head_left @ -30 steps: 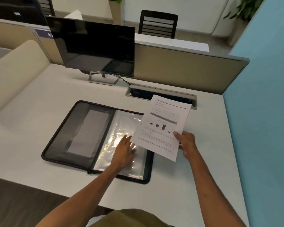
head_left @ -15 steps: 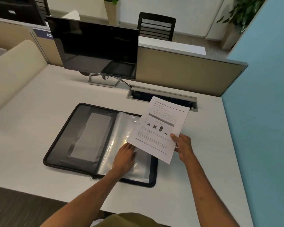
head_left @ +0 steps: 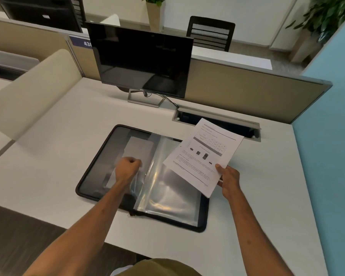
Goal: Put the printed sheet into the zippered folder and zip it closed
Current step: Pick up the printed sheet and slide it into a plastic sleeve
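Note:
A black zippered folder (head_left: 92, 188) lies open flat on the white desk. Clear plastic sleeves (head_left: 167, 192) fill its right half. My left hand (head_left: 127, 168) is closed on the edge of a clear sleeve and holds it over the folder's left half, above the spine. My right hand (head_left: 228, 178) pinches the lower right corner of the printed sheet (head_left: 204, 154). The sheet hangs tilted above the folder's upper right corner, text side up.
A black monitor (head_left: 141, 60) stands at the back of the desk (head_left: 58, 136). An open cable tray (head_left: 217, 120) sits behind the folder. A beige partition (head_left: 247, 90) runs along the back, and a blue wall (head_left: 331, 156) closes the right side.
My left hand has moved left from the right-hand sleeves, closed on one sleeve and lifted it across the spine. The printed sheet stays held in my right hand.

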{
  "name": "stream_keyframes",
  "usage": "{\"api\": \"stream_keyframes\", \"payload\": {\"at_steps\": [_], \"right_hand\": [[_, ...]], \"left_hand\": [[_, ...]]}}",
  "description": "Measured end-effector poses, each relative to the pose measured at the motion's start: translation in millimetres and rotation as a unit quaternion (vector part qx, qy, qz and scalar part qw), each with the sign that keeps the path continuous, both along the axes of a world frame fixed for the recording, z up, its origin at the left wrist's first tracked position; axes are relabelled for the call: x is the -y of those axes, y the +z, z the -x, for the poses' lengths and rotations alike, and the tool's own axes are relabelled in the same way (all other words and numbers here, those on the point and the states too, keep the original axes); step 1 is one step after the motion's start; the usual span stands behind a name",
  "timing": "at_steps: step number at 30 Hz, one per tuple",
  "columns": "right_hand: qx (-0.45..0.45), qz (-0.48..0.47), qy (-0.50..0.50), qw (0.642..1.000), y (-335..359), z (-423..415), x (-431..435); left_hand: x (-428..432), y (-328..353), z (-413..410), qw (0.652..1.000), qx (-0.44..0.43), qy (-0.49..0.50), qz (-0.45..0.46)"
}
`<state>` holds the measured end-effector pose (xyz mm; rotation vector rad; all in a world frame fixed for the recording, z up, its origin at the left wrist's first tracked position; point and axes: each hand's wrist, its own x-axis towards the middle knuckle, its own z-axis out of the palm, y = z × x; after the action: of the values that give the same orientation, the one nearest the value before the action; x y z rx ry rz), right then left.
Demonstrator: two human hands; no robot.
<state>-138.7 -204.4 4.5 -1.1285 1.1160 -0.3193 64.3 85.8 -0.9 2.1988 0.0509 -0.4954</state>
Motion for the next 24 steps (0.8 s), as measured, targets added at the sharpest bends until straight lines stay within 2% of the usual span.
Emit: {"api": "stream_keyframes", "payload": {"at_steps": [3, 8, 13, 20, 24], "right_hand": [[0.0, 0.0, 0.003, 1.0, -1, -6, -1], [-0.01, 0.008, 0.021, 1.0, -4, -18, 0], [-0.015, 0.013, 0.03, 0.999, -7, -24, 1], [-0.028, 0.03, 0.021, 0.999, -8, -26, 13], [-0.027, 0.049, 0.002, 0.998, -8, -27, 34]], "left_hand": [[-28, 0, -17, 0.999, -0.01, 0.013, -0.029], [-55, 5, -25, 0.985, 0.005, 0.039, -0.171], [-45, -3, -15, 0.972, 0.103, 0.014, -0.212], [12, -6, -8, 0.965, 0.148, -0.111, -0.185], [50, -9, -8, 0.933, 0.178, -0.247, -0.19]]}}
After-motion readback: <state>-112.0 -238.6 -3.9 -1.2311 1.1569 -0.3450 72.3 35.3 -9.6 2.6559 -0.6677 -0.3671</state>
